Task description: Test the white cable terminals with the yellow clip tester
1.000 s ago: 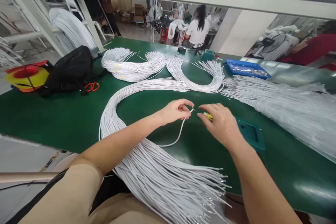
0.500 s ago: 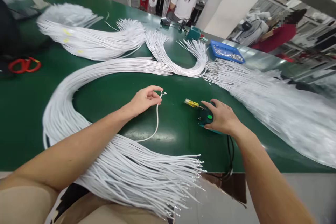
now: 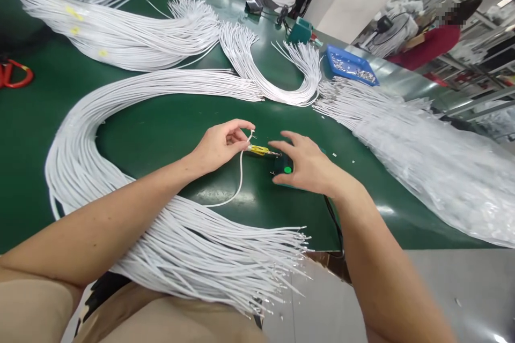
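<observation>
My left hand pinches a white cable close to its end, where thin wire ends stick up by the thumb and forefinger. The cable hangs from the fingers and curves down toward a big bundle of white cables in front of me. My right hand curls its spread fingers around a small dark green device with a bright green round spot; the palm hides much of it. From the device a yellow clip-like piece juts left, its pale tip at my left fingertips.
More white cable bundles lie across the green table. A blue tray of small metal parts stands at the back right, beside plastic-wrapped cables. Red-handled scissors lie at left. Two people are in the background.
My right hand and the green device have moved left, bringing the yellow piece up to my left fingertips. My left hand keeps its pinch on the cable. The view has shifted slightly.
</observation>
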`<state>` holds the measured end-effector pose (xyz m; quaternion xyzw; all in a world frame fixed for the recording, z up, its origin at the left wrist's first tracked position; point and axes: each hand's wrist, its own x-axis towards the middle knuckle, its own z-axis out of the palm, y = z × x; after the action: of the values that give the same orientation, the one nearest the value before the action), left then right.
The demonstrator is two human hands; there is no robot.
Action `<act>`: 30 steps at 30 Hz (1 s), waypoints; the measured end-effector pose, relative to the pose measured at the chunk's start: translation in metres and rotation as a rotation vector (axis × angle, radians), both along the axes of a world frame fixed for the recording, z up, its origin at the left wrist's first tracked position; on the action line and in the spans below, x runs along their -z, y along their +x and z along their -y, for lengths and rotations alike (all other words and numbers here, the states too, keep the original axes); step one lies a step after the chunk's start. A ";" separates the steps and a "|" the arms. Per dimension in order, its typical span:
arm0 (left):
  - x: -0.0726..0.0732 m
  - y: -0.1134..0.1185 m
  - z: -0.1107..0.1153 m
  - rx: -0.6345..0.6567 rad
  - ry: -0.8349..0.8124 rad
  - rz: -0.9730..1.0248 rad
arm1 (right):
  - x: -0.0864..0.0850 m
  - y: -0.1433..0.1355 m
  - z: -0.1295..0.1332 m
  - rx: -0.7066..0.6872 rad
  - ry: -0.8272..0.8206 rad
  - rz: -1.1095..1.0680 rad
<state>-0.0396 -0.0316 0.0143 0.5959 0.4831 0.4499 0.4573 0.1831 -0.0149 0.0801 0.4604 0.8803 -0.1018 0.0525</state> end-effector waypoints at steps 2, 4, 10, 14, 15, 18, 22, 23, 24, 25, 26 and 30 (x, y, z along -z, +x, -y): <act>-0.002 0.000 0.002 -0.002 0.023 -0.045 | -0.003 -0.016 -0.003 0.062 -0.020 -0.250; -0.003 0.000 0.004 -0.004 0.041 -0.080 | 0.000 -0.032 -0.007 0.137 -0.007 -0.430; 0.001 -0.001 0.001 -0.003 0.003 -0.104 | 0.028 -0.056 -0.012 0.092 0.115 -0.432; 0.008 0.001 -0.003 0.007 -0.080 -0.141 | 0.038 -0.046 -0.012 -0.074 0.296 -0.202; 0.009 0.001 -0.003 0.002 -0.090 -0.162 | 0.039 -0.042 -0.011 -0.055 0.301 -0.144; 0.010 0.000 -0.005 -0.007 -0.112 -0.229 | 0.043 -0.035 -0.009 0.015 0.277 0.007; 0.011 -0.002 -0.006 -0.001 -0.143 -0.273 | 0.048 -0.032 -0.005 0.027 0.289 0.053; 0.012 -0.002 -0.006 -0.003 -0.147 -0.276 | 0.048 -0.033 -0.004 0.025 0.296 0.050; 0.013 -0.002 -0.007 -0.003 -0.149 -0.276 | 0.049 -0.033 -0.003 0.026 0.295 0.048; 0.014 -0.002 -0.007 -0.004 -0.149 -0.275 | 0.049 -0.034 -0.003 0.035 0.286 0.048; 0.015 -0.002 -0.007 -0.004 -0.147 -0.274 | 0.049 -0.034 -0.003 0.051 0.273 0.050; 0.017 -0.002 -0.008 -0.005 -0.147 -0.291 | 0.049 -0.035 -0.005 0.101 0.233 0.010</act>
<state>-0.0418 -0.0236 -0.0028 0.6184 0.5776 0.3233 0.4237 0.1483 -0.0095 0.0315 0.5077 0.8615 0.0008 -0.0023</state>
